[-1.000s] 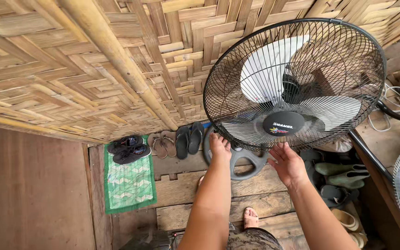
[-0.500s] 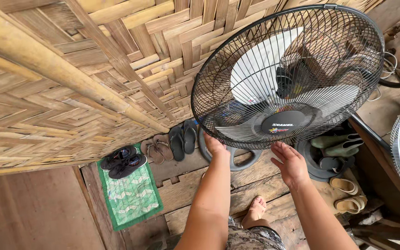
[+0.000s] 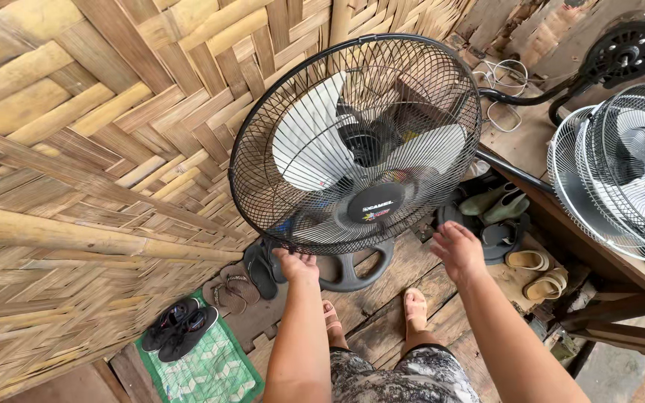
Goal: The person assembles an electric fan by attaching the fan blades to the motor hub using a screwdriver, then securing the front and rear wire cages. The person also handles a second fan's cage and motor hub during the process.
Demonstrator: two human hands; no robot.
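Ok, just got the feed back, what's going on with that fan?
A person stands barefoot on a plank floor, facing a black fan by a woven bamboo wall. The left hand grips the bottom rim of its wire guard; the right hand is open, off the fan, beside its lower right edge. Sandals and shoes lie about the floor, the shoes at the edge of a green mat, and more fan guards rest on a bench to the right.

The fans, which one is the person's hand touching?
The big black-caged fan beside the woven bamboo wall. The left hand grips its bottom rim; the fan guards at right sit untouched.
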